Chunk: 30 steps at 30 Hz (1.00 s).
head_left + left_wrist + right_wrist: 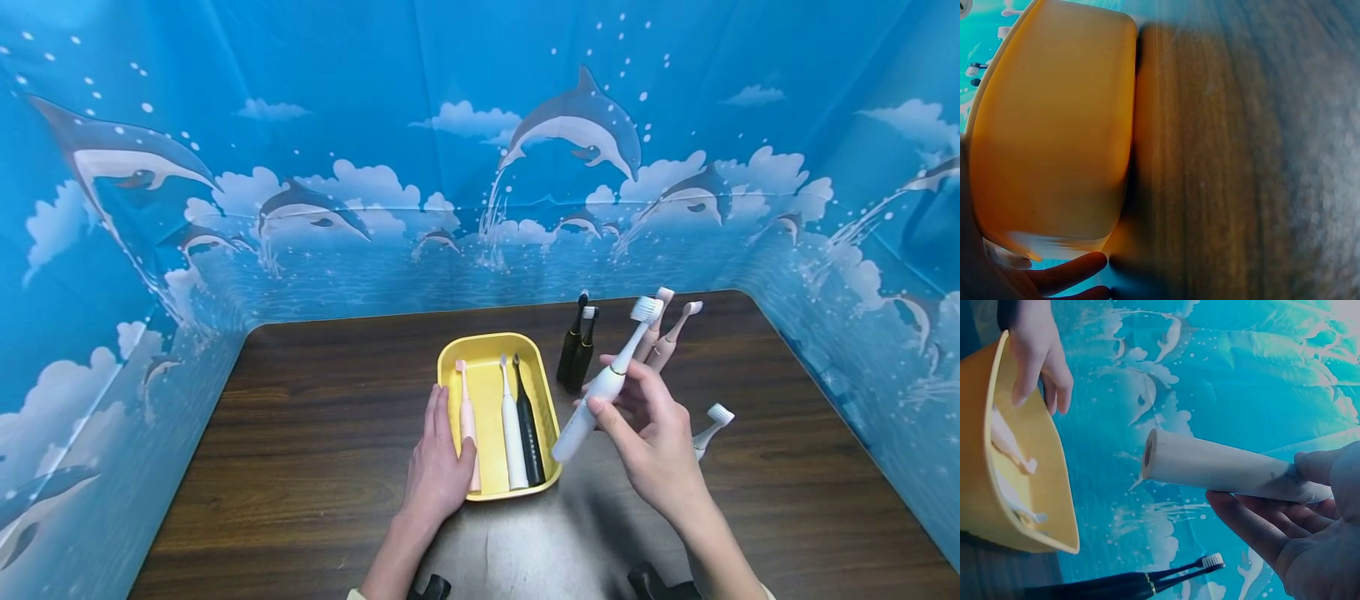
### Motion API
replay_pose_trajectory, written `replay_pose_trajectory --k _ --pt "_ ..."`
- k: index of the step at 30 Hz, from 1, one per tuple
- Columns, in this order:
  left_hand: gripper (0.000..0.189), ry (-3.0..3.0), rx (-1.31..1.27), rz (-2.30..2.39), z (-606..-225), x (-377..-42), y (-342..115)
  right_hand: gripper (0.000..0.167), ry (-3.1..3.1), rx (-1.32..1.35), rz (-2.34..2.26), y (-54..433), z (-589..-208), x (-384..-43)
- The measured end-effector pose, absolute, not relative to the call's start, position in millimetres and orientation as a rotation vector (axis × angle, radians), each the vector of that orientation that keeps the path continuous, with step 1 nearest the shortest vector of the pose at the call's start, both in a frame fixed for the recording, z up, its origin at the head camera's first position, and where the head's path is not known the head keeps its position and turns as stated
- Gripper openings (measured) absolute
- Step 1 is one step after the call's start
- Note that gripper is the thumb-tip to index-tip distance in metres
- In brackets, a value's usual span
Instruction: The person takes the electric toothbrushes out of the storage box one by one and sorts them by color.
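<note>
Clock directions are read from the centre of the tray in the head view. The yellow tray (pixel 486 417) rests on the dark wood-grain worktop (pixel 322 417). Inside it lie three electric toothbrushes, all with heads towards 12 o'clock: a pink toothbrush (pixel 468 419) along the 9 o'clock wall, then, across a bare strip, a slim white toothbrush (pixel 513 433) and a black toothbrush (pixel 528 433) side by side near the 3 o'clock wall. The left hand (pixel 441 462) holds the tray at 8 to 9 o'clock, its thumb inside the rim and its fingers along the outer wall. The right hand (pixel 662 437), at 3 o'clock, grips a white electric toothbrush (pixel 606 385) between thumb and fingers; this brush is raised and tilted, its head towards 1 o'clock and its base just beside the rim at 4 o'clock. Two black brushes (pixel 584 360) stand upright close together at 2 o'clock; two pale pink brushes (pixel 666 343) stand farther out in the same direction, partly hidden by the right hand. Another white brush (pixel 712 427) shows behind that hand at 3 o'clock. A blue dolphin-print backdrop (pixel 375 108) encloses the far side.
</note>
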<state>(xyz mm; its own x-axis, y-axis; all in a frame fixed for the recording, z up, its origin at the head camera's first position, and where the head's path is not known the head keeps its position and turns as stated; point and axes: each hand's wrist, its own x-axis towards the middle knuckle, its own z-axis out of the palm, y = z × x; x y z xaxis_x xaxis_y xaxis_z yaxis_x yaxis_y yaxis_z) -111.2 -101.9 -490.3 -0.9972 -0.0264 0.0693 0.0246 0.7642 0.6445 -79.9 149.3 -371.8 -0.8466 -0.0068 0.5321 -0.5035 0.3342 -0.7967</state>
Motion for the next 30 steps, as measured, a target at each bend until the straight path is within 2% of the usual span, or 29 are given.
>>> replay_pose_trajectory --k 15,22,30 --pt "0.081 -2.878 -0.002 -1.064 -490 -111 -101 0.056 -2.041 0.463 1.412 167 -398 -57" --pt "0.081 -2.885 -0.009 -1.052 -489 -112 -102 0.045 -1.843 0.413 1.412 173 -425 -38" --pt "0.081 -2.875 -0.025 -1.052 -490 -112 -103 0.044 -1.639 0.28 1.38 184 -445 -22"
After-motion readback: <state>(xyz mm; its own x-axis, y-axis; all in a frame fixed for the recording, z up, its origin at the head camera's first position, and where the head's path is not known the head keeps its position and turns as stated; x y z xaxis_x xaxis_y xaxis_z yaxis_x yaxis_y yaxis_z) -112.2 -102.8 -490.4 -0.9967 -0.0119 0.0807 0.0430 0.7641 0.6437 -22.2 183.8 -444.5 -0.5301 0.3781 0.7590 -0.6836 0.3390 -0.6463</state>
